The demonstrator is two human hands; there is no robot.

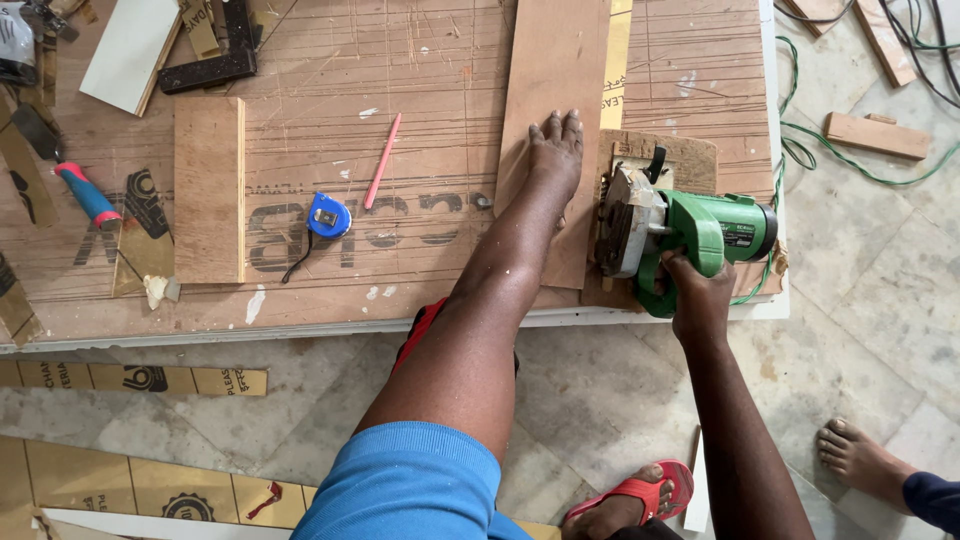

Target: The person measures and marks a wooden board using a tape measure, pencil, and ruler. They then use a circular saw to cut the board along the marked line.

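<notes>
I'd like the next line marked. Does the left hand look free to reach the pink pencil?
Probably yes: the left hand lies flat on the brown board, holding nothing, and bare benchtop separates it from the pink pencil.

Scratched brown plywood tabletop (pixel 420 60) with a white front edge fills the far half. Near it, pale mottled stone-tile floor (pixel 600 390). Yellow-brown laminate strips (pixel 130 378) lie on the floor at left; green cable (pixel 860 165) and wooden offcut (pixel 876 135) at right. Even daylight.
</notes>
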